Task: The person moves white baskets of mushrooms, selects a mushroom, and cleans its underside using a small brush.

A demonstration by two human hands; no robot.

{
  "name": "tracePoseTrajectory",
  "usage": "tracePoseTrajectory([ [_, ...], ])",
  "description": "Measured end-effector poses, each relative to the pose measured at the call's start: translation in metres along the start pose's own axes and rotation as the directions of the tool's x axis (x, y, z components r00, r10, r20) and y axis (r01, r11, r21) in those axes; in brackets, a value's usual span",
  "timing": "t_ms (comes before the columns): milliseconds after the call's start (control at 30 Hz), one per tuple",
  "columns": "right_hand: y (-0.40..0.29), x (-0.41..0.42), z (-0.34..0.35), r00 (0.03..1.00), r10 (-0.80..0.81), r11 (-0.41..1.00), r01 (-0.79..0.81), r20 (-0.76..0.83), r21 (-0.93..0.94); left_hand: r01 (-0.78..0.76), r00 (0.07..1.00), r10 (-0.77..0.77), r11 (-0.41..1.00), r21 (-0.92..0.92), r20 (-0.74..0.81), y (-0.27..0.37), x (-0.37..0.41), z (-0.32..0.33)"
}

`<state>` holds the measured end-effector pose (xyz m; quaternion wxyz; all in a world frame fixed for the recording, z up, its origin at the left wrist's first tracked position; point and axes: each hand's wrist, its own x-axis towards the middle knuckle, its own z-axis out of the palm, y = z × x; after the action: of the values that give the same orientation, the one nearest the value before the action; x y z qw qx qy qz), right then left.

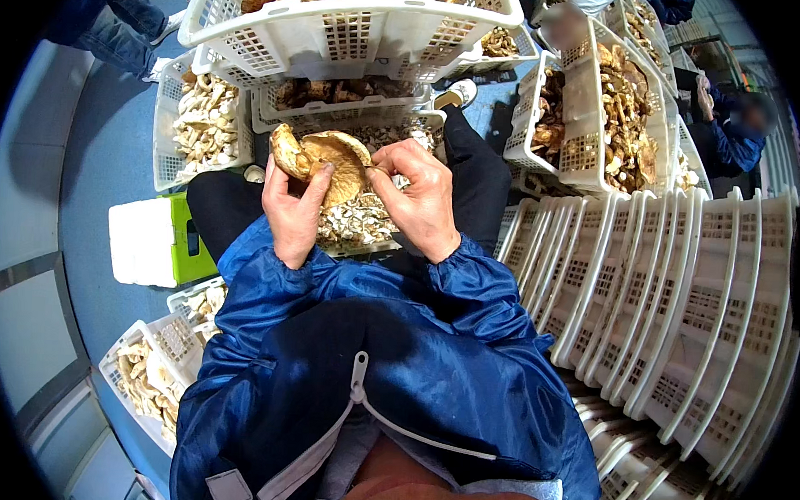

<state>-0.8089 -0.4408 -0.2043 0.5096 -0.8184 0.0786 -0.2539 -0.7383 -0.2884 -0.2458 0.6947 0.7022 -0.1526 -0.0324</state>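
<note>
A large brown mushroom [340, 175] with a thick curved stem is held up in front of me, the ridged underside of its cap showing. My left hand [292, 216] grips it at the stem, thumb against the cap. Thumb and forefinger of my right hand [421, 198] pinch together at the cap's right rim; a thin dark bit shows there, too small to identify. Beneath both hands, between my knees, a white plastic crate [437, 119] holds many pale mushroom trimmings [355, 222]. My hands partly cover it.
Ahead stands a white crate [355, 33] of mushrooms. More filled crates lie left [163, 126], lower left [129, 353] and right [602, 144]. Stacked white crates [690, 280] crowd my right side. A white-and-green box [146, 241] sits left. Other people are nearby.
</note>
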Motion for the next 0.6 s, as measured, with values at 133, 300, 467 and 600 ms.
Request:
tracePoseTrajectory([
  [133, -0.002, 0.002, -0.004, 0.997, 0.071, 0.996, -0.071, 0.012, 0.051, -0.005, 1.0, 0.005, 1.0, 0.013, 0.006, 0.006, 0.002, 0.0],
  [300, -0.002, 0.002, -0.005, 0.994, 0.105, 0.99, -0.106, 0.02, 0.092, 0.101, 0.995, -0.099, 0.988, -0.118, 0.023, 0.004, 0.003, -0.001],
  [467, 0.006, 0.0, -0.006, 0.965, 0.254, 0.903, -0.262, 0.069, 0.342, 0.263, 0.964, -0.241, 0.918, -0.298, 0.109, 0.0, 0.001, -0.005],
  [600, 0.016, 0.002, -0.008, 0.896, 0.405, 0.668, -0.427, 0.185, 0.61, 0.392, 0.918, -0.281, 0.744, -0.541, 0.279, -0.009, -0.001, -0.009],
])
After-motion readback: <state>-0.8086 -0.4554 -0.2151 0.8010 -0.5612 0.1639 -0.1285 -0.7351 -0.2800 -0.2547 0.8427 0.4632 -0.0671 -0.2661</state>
